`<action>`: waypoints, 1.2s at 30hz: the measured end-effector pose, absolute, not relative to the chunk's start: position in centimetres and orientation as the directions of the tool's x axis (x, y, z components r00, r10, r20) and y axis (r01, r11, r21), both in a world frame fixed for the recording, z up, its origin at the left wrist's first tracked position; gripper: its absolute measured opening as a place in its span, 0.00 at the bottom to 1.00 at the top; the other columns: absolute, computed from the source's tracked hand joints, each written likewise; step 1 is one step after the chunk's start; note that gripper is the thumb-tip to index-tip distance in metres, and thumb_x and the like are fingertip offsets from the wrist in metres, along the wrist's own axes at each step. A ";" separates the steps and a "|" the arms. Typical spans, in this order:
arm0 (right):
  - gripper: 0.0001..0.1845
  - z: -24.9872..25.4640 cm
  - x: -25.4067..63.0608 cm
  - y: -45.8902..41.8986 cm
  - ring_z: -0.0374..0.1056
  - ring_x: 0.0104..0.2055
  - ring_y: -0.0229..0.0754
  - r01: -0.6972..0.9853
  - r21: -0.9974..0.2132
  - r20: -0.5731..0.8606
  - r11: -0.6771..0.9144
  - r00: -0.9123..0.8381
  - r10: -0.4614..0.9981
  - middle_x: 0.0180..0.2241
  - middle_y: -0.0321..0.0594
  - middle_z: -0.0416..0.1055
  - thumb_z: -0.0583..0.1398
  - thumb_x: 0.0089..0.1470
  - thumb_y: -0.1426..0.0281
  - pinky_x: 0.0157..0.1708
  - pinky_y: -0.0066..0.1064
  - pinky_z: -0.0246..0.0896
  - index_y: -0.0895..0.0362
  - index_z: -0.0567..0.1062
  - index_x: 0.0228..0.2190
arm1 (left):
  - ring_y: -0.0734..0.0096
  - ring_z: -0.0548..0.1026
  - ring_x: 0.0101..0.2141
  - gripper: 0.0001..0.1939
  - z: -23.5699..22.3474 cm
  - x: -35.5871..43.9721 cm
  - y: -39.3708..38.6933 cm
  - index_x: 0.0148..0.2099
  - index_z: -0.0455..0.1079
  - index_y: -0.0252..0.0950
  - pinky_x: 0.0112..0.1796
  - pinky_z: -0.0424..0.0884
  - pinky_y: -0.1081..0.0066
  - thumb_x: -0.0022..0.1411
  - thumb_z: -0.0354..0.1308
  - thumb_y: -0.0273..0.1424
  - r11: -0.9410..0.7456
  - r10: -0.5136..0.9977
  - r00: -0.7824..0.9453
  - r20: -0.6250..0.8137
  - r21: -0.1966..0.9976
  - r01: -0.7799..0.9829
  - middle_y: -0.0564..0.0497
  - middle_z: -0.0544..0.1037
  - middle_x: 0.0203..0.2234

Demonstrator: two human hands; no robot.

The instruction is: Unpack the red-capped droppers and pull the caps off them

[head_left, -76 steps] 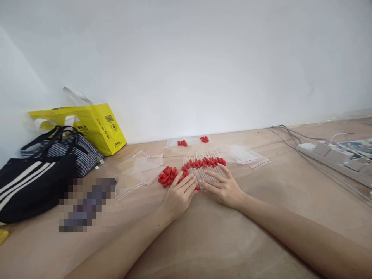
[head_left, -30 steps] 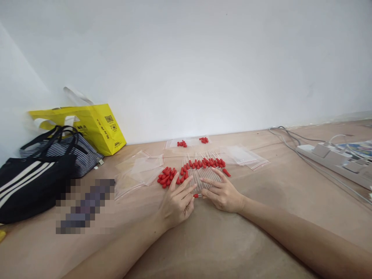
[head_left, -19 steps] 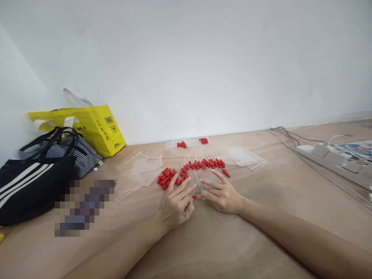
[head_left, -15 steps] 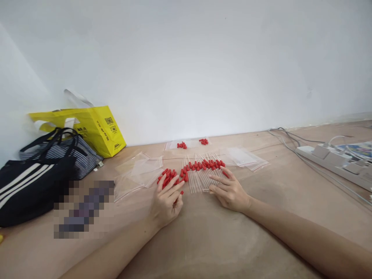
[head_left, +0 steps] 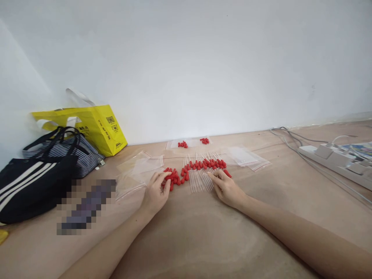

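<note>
At the pile of red rubber dropper bulbs [head_left: 174, 179], my left hand [head_left: 155, 190] has its thumb and fingers closed on a red bulb [head_left: 168, 176]. To its right lies a row of thin clear dropper tubes [head_left: 198, 183], with several red-bulbed droppers [head_left: 205, 164] along its far side. Over the right part of this row, my right hand [head_left: 228, 190] pinches a clear tube at its fingertips; much of that tube is hidden. One red bulb [head_left: 227, 173] lies just beyond the right knuckles.
Clear zip bags lie left [head_left: 135, 174] and right [head_left: 247, 158]; another bag [head_left: 190, 143] with red-bulbed droppers is by the wall. A yellow bag [head_left: 112, 133] and a black bag [head_left: 43, 190] stand left. A power strip [head_left: 334, 157] with cables lies right.
My left hand has drawn back leftward and closed on a bulb from spread fingers. My right hand has shifted slightly, its fingertips moving farther up the tubes and coming together.
</note>
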State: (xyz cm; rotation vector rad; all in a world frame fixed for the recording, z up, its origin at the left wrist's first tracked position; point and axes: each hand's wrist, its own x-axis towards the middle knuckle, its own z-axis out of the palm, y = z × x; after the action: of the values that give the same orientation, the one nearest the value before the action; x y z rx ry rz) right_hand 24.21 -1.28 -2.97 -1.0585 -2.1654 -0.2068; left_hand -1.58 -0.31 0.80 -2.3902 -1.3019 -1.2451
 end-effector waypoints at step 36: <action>0.12 -2.2 25.4 -0.9 0.60 0.38 0.43 0.901 -0.128 0.675 0.414 -0.227 0.702 0.34 0.43 0.67 0.51 0.48 0.76 0.37 0.34 0.50 0.58 0.72 0.34 | 0.41 0.58 0.50 0.12 2.7 3.7 9.0 0.21 0.68 0.36 0.42 0.57 0.50 0.43 0.55 0.40 -0.026 0.991 -0.001 0.132 0.205 0.978 0.38 0.73 0.35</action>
State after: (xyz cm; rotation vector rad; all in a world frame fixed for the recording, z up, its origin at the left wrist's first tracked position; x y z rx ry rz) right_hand 25.43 -0.85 -2.21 -1.3568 -2.0037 -0.3818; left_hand 3.72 9.03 2.69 -2.2571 -2.2287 -0.3828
